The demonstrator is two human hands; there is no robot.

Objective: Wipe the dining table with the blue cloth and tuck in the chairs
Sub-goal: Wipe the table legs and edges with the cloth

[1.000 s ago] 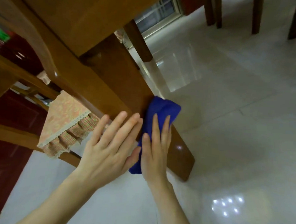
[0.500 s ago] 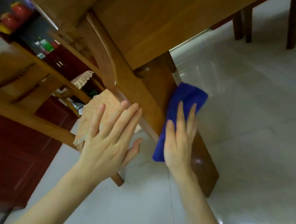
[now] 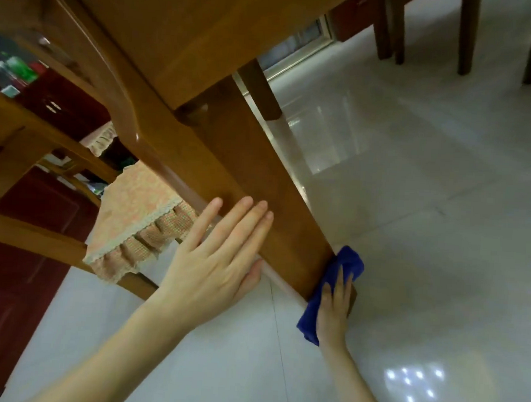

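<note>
Head camera, looking down: two bare hands work one honey-brown wooden dining-table leg [image 3: 259,185]. Left hand [image 3: 214,260] lies flat on it, fingers straight. Right hand [image 3: 334,307], at five o'clock, presses one crumpled blue cloth [image 3: 349,263] against the leg's foot with extended fingers. Four dark chair legs [image 3: 467,33] stand at one o'clock.

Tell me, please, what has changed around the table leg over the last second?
The right hand has slid the blue cloth down the table leg to its foot, just above the floor. Nothing was grasped or released. The left hand stays open, with its fingers flat by the leg, and the right hand still presses the cloth to the wood with straight fingers.
</note>
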